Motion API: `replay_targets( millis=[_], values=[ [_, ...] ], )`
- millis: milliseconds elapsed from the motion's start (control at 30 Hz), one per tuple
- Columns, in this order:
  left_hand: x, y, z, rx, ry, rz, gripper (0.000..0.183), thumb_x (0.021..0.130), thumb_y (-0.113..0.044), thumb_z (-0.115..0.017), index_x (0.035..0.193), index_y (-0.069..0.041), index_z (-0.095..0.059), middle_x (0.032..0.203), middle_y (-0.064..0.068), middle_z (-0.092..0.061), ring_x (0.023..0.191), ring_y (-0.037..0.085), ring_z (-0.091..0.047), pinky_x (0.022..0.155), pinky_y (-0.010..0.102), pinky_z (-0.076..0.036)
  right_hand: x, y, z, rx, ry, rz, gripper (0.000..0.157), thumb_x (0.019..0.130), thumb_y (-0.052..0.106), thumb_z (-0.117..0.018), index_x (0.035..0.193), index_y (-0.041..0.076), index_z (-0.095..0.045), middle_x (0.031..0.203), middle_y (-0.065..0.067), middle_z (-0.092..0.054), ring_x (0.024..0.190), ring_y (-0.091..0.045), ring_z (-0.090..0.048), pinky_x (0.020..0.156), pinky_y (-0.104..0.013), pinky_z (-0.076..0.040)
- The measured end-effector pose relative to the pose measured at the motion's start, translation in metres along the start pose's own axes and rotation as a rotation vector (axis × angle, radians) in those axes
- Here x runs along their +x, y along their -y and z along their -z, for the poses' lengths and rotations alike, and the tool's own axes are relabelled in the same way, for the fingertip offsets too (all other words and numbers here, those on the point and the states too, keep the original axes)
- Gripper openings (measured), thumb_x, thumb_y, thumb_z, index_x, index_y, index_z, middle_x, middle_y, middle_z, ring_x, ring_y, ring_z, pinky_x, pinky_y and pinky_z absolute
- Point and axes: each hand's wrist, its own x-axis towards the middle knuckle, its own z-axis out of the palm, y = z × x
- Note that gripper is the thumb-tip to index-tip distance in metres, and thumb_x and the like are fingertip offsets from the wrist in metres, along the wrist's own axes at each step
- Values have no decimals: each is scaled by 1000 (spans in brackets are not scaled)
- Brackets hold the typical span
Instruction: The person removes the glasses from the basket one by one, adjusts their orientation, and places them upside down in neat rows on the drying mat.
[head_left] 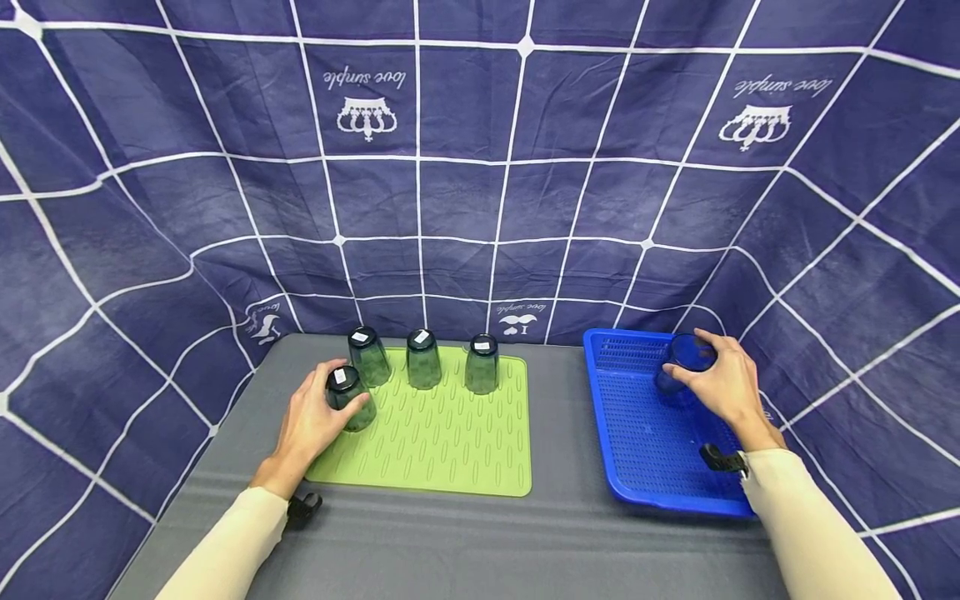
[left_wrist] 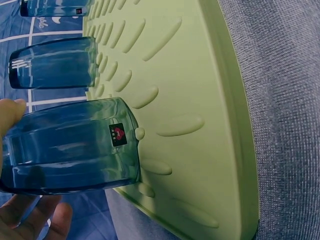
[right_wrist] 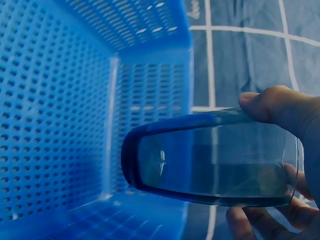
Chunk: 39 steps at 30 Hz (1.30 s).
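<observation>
My left hand [head_left: 309,417] grips a dark tinted glass [head_left: 349,400], thumb on one side and fingers on the other. That glass stands upside down at the left edge of the green ribbed mat [head_left: 435,450]; a small black-and-red sticker [left_wrist: 118,134] shows near its rim. My right hand [head_left: 723,379] holds another tinted glass [right_wrist: 210,165] by its upper part, mouth up, inside the far right corner of the blue perforated basket [head_left: 637,433]. Whether its base touches the basket floor I cannot tell.
Along the mat's back edge, three more glasses stand upside down: a left one [head_left: 370,358], a middle one [head_left: 423,362] and a right one [head_left: 482,367]. Behind and beside the grey table [head_left: 465,542] hangs a blue checked cloth [head_left: 465,200].
</observation>
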Motion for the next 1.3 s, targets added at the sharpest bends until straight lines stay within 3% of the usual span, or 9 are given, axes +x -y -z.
replay_targets(
  millis=[367,667,900,1067,1200,1300],
  values=[
    [-1,0,1,3,14,17,76,93,-33,-99,157,-13,-62,149,30,-72,133,62,-71,103,75,-57,-1,39,17,42,-18,59,87,81,31,-106,154,0,-71,137,-33,-74,131,-54,-69,109,-68,-51],
    [0,-5,5,-13,2,14,80,93,-34,-99,159,-11,-61,151,29,-71,137,58,-70,106,74,-56,-5,69,27,66,-44,100,86,80,33,-107,154,7,-73,136,-25,-77,128,-50,-73,100,-53,-50],
    [3,-11,8,-25,-24,-14,82,91,-33,-100,159,-7,-61,146,27,-71,135,52,-70,108,72,-56,-11,89,33,117,-49,111,82,80,30,-109,152,10,-76,134,-20,-78,121,-43,-77,92,-27,-47],
    [7,-18,13,-39,-51,-25,84,90,-33,-101,159,-6,-61,144,27,-70,134,51,-69,109,70,-56,-15,99,37,133,-37,104,83,81,33,-109,154,14,-75,137,-20,-78,123,-43,-76,93,-27,-46],
    [9,-24,17,-43,-79,-46,83,90,-32,-101,158,-6,-62,142,27,-69,132,50,-69,108,69,-56,-19,105,38,147,-29,95,82,83,34,-108,155,16,-75,138,-18,-78,114,-32,-76,91,-23,-46],
    [10,-30,19,-41,-104,-72,82,89,-31,-102,157,-6,-64,139,27,-70,129,49,-69,104,69,-57,-22,109,37,167,-26,100,81,83,32,-107,156,18,-74,138,-16,-79,108,-13,-73,91,-16,-46]
  ],
)
